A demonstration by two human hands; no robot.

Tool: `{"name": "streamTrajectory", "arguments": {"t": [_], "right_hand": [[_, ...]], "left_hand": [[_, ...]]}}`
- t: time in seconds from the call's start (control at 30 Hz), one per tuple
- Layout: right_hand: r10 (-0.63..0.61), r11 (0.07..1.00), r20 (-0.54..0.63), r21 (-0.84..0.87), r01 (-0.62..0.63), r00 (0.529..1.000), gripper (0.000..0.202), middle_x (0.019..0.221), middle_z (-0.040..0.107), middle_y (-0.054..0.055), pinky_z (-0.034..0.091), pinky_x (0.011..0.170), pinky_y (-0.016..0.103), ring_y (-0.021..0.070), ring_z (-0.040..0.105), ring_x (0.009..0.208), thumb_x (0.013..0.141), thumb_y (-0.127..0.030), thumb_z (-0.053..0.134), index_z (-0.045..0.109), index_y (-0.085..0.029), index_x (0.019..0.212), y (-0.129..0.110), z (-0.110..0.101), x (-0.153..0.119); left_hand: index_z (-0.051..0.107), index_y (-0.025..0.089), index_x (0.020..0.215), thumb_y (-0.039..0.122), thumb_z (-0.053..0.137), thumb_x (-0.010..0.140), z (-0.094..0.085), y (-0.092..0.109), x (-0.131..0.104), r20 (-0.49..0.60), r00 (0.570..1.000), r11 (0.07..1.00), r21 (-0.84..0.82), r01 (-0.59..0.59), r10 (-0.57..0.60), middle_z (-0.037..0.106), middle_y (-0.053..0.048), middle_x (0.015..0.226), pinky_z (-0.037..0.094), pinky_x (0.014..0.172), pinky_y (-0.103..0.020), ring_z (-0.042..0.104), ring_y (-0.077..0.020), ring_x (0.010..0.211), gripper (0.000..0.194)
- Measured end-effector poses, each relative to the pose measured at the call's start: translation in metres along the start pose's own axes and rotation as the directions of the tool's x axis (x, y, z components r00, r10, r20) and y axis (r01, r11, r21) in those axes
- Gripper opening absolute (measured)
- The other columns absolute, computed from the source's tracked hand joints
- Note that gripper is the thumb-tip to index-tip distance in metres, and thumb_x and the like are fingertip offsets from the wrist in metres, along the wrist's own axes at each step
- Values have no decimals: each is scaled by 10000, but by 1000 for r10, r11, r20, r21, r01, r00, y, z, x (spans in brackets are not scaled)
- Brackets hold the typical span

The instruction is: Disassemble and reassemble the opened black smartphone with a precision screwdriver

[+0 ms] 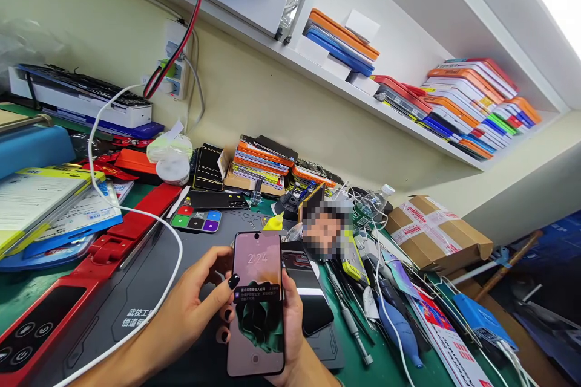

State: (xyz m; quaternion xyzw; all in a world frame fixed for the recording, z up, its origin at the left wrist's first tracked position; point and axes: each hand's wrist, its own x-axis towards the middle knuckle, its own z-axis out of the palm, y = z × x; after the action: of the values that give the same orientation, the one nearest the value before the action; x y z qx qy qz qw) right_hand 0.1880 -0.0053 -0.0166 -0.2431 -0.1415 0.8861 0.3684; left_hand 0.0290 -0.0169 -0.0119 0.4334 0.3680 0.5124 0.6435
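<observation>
A smartphone (255,314) is held upright in front of me, its lit lock screen reading 2:24 above a dark notification box. My left hand (206,293) grips its left side, with the dark-nailed thumb over the screen's edge and the other fingers curled beside and behind it. Around the right edge wraps my right hand (294,314), its thumb along the side and its fingers hidden behind the phone. Just behind my right hand lies another dark, glossy phone-like panel (311,296). The dark grey work mat (149,266) spreads beneath.
A red hinged device (59,308) with buttons and a white cable (177,236) lie left. Rightward are screwdrivers (349,320), a blue air blower (399,326) and a cardboard box (436,233). Stacked boxes (263,163) line the wall below a shelf (408,124).
</observation>
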Motion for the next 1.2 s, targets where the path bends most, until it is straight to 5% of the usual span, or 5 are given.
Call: {"name": "streamTrajectory", "arguments": {"t": [1.2], "right_hand": [[-21,999,1,-35,21,1000,706,835,770,52,531,687,316,189,668,724,667,-700,753,738,-110,1054,2,2,-2]], "left_hand": [[474,243,1320,692,632,843,0,6,-1,12,1000,1000,26,11,-12,539,19,809,547,471,-281,570,-140,597,674]]}}
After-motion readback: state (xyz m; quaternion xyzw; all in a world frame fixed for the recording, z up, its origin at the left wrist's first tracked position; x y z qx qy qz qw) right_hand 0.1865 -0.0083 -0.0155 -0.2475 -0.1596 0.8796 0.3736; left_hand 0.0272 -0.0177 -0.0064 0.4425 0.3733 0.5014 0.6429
